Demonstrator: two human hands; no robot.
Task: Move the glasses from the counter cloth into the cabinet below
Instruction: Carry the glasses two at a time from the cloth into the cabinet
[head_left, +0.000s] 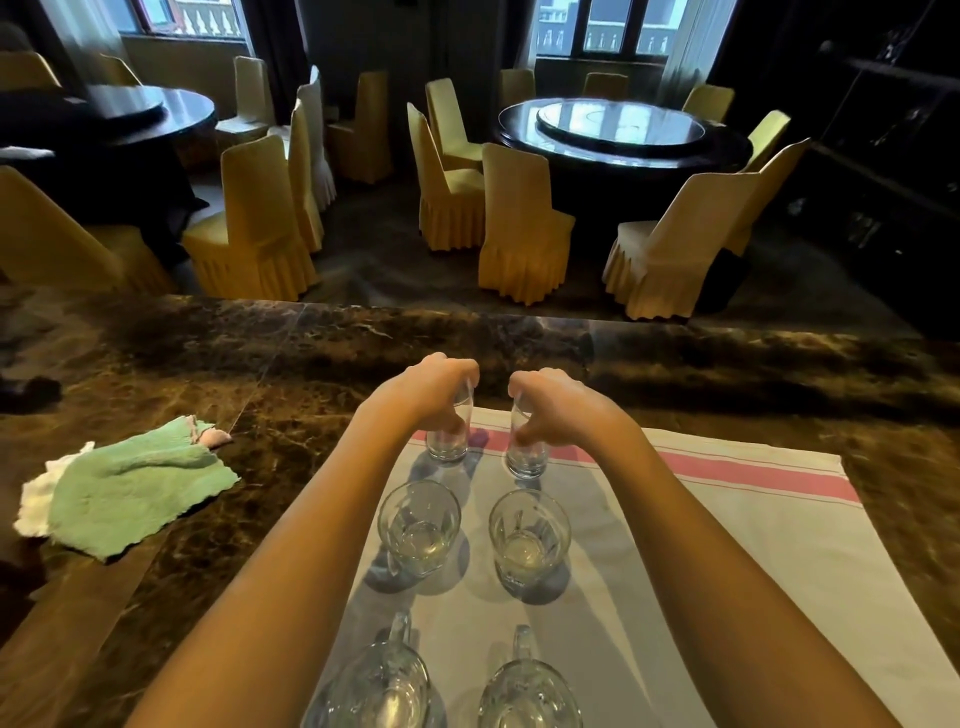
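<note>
Two handled mugs (382, 680) are seen nearest on the striped cloth (753, 519), with two tumblers (418, 527) behind them. At the cloth's far edge, a tall glass (448, 441) is grasped by the left hand (434, 392) and a second tall glass (525, 457) by the right hand (553, 402), each grip curled round its glass. A green rag (135, 488) is left on the marble desk (260, 364).

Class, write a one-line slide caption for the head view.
Left hand and right hand each grip a tall glass on the striped cloth; four mugs wait nearer.
</note>
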